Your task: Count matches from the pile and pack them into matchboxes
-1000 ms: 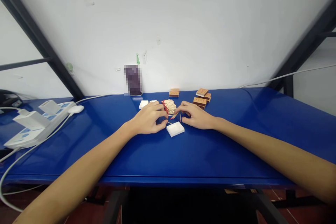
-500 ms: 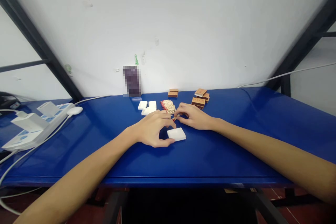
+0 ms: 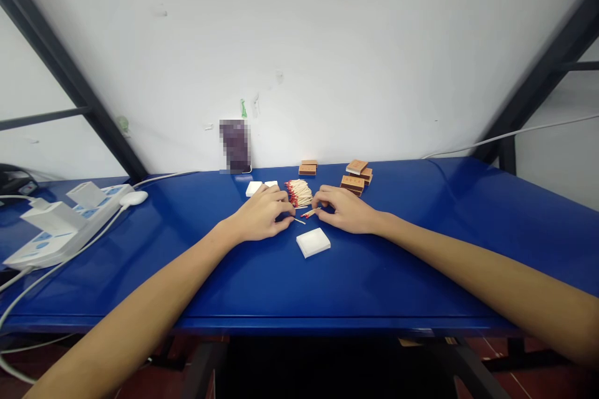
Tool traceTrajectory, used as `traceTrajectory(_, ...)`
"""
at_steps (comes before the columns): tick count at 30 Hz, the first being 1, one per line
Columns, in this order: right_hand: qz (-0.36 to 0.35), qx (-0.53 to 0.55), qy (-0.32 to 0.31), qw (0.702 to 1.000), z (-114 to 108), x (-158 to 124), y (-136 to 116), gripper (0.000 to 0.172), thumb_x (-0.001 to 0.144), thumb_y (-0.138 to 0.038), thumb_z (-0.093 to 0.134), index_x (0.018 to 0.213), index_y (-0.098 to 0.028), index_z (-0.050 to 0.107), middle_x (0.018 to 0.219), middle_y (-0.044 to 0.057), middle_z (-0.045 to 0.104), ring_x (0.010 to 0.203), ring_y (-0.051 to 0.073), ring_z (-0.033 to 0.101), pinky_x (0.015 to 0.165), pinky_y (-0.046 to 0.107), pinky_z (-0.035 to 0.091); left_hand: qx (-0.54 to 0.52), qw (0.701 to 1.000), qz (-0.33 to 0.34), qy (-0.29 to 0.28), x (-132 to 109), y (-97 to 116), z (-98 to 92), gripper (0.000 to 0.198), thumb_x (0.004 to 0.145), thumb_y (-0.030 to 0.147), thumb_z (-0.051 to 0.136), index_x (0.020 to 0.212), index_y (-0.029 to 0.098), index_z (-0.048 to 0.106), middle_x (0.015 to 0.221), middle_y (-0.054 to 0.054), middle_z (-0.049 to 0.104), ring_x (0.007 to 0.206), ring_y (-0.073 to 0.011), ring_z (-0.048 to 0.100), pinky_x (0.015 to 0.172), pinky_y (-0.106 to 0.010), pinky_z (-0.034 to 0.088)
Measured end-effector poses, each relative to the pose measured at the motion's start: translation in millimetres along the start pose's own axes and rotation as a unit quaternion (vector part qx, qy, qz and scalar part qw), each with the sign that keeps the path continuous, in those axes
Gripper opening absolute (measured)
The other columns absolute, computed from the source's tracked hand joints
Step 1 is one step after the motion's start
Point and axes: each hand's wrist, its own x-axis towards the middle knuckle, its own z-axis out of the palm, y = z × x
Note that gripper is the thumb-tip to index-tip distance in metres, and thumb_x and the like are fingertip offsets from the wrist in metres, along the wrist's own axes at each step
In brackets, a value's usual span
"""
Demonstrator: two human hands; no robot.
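My left hand (image 3: 266, 212) pinches one end of a matchstick (image 3: 300, 221), which sticks out to the right from thumb and fingers. Opposite it, my right hand (image 3: 344, 208) is closed on a few matches (image 3: 309, 214) whose red heads point left. Just beyond both hands lies a pile of red-tipped matches (image 3: 299, 193). A white matchbox tray (image 3: 313, 242) rests on the blue table in front of the hands, touched by neither. More white trays (image 3: 254, 188) sit behind my left hand, partly hidden by it.
Brown matchboxes (image 3: 307, 168) stand near the wall, and several more are stacked (image 3: 352, 183) beyond my right hand. A dark pixelated object (image 3: 235, 145) leans on the wall. At the left lies a white power strip (image 3: 70, 230) with plugs and cables on the blue table (image 3: 374, 287).
My left hand has moved away from the near white tray, back and to the left, and now pinches a matchstick. My right hand stays nearly in place with its matches.
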Motion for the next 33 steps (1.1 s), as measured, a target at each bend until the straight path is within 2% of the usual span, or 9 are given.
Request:
traceTrajectory(7, -0.01, 0.001, -0.001, 1.0, -2.6, 0.3, -2.5, 0.005, 0.085, -0.017, 0.055, 0.083, -0.018, 0.059, 0.08, 0.0, 0.053, 0.069, 0.013, 0.049, 0.065, 0.027, 0.037, -0.01, 1.0, 0.005, 0.011, 0.1, 2.6, -2.3, 0.008, 0.079, 0.02, 0.058, 0.076, 0.018, 0.065, 0.09, -0.005, 0.06, 0.094, -0.0227, 0.047, 0.086, -0.037, 0.037)
traceTrajectory(16, -0.042, 0.038, -0.024, 0.998, -5.0, -0.6, -1.9, 0.005, 0.082, -0.015, 0.057, 0.082, -0.019, 0.06, 0.08, 0.0, 0.053, 0.069, 0.013, 0.049, 0.064, 0.027, 0.037, 0.014, 0.999, -0.035, 0.009, 1.2, 0.1, 0.3, 0.008, 0.078, 0.023, 0.059, 0.074, 0.017, 0.063, 0.092, -0.007, 0.06, 0.098, -0.026, 0.046, 0.087, -0.041, 0.036)
traceTrajectory(20, -0.048, 0.048, -0.024, 0.997, -5.1, -0.6, -2.6, 0.006, 0.084, -0.019, 0.059, 0.085, -0.018, 0.065, 0.079, 0.0, 0.054, 0.068, 0.013, 0.05, 0.064, 0.027, 0.038, -0.008, 0.999, -0.037, 0.022, 2.1, 1.3, 4.9, 0.012, 0.086, 0.024, 0.056, 0.083, 0.019, 0.067, 0.095, -0.007, 0.061, 0.098, -0.0245, 0.046, 0.088, -0.04, 0.037)
traceTrajectory(25, -0.06, 0.053, -0.02, 0.997, -4.9, -0.6, -2.9, 0.011, 0.088, -0.023, 0.06, 0.089, -0.019, 0.069, 0.081, 0.002, 0.058, 0.067, 0.013, 0.052, 0.064, 0.026, 0.039, -0.025, 0.999, -0.028, 0.012, 4.8, 5.6, 10.3, 0.02, 0.096, 0.031, 0.05, 0.095, 0.02, 0.068, 0.098, -0.007, 0.061, 0.098, -0.0242, 0.046, 0.087, -0.039, 0.037)
traceTrajectory(29, -0.059, 0.049, -0.012, 0.997, -4.4, -0.5, -2.5, 0.011, 0.088, -0.024, 0.061, 0.089, -0.019, 0.07, 0.079, 0.002, 0.058, 0.066, 0.013, 0.052, 0.063, 0.026, 0.038, -0.027, 1.0, -0.012, 0.007, 4.9, 8.0, 9.6, 0.026, 0.098, 0.028, 0.044, 0.104, 0.021, 0.068, 0.101, -0.008, 0.061, 0.099, -0.024, 0.046, 0.088, -0.04, 0.036)
traceTrajectory(33, -0.057, 0.047, -0.015, 0.997, -4.6, -0.4, -3.3, 0.011, 0.088, -0.025, 0.06, 0.089, -0.019, 0.069, 0.08, 0.001, 0.057, 0.068, 0.013, 0.051, 0.064, 0.027, 0.038, -0.01, 1.0, -0.013, 0.016, 2.8, 5.9, 5.2, 0.028, 0.094, 0.021, 0.043, 0.107, 0.02, 0.068, 0.103, -0.008, 0.061, 0.101, -0.0243, 0.047, 0.088, -0.04, 0.036)
